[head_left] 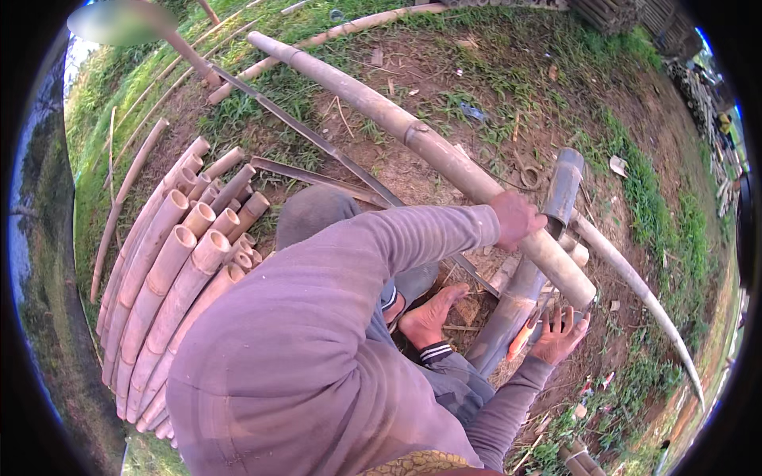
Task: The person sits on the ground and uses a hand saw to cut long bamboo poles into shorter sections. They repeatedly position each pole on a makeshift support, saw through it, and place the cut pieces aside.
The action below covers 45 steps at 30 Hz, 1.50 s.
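Note:
A long bamboo pole [357, 97] slants from the far left down to its cut end at the right. My left hand [517, 220] is wrapped over this pole a short way before that end. Below the cut end, my right hand [559, 337] has its fingers spread and nothing visible in it. Under the pole lies a thicker dark bamboo piece [502, 319]. An orange-handled tool [520, 341] rests against that piece, just left of my right hand; its blade is mostly hidden. Another thick bamboo section [564, 182] stands out beyond my left hand.
Many cut bamboo lengths [171, 262] are stacked at the left. Split bamboo strips [309, 135] cross the ground behind my left arm. A thin curved pole [647, 293] lies at the right. My bare foot [429, 317] is beside the dark bamboo. Grass and soil surround everything.

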Tool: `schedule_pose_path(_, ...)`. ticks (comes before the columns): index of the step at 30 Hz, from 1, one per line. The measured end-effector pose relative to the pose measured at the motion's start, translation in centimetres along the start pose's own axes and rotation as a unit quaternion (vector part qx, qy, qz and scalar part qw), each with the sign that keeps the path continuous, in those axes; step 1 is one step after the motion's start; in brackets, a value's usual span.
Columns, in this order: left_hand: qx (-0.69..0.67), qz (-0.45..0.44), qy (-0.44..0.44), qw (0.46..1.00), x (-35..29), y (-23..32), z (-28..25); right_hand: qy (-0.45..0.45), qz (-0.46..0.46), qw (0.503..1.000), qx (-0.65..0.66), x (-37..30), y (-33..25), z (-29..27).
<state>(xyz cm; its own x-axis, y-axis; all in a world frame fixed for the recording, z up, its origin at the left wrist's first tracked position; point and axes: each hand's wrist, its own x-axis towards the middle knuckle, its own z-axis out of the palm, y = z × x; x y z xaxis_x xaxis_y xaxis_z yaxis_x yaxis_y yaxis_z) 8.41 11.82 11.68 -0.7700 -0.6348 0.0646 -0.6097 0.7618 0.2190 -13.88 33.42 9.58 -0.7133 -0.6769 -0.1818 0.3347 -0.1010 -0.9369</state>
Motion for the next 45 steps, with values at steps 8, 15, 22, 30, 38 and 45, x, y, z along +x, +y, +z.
schedule_pose_path(8, -0.115, -0.224, 0.477, 0.842, -14.3, -0.8, -5.4, 0.024, -0.077, 0.997, 0.010, -5.0, -5.2, -2.6)
schedule_pose_path(15, -0.817, -0.243, 0.506, 0.130, -17.8, -11.8, -2.4, 0.164, -0.278, 0.946, 0.025, -6.3, -21.4, -13.5)
schedule_pose_path(22, -0.888, -0.213, 0.359, 0.192, -17.2, 0.4, -4.9, 0.220, -0.304, 0.927, 0.006, -5.7, -27.4, -14.2)
schedule_pose_path(30, -0.814, -0.208, 0.488, 0.238, -28.0, 5.4, -12.7, 0.126, -0.227, 0.965, -0.038, 1.5, -27.7, -5.2)
schedule_pose_path(38, -0.550, -0.210, 0.775, 0.232, -48.6, -1.7, -15.3, -0.161, -0.177, 0.970, -0.036, 7.1, -15.0, 15.6)
schedule_pose_path(45, -0.248, -0.362, 0.890, 0.124, -77.6, -0.9, -17.8, -0.518, 0.027, 0.855, 0.026, -9.7, -2.5, 38.3)
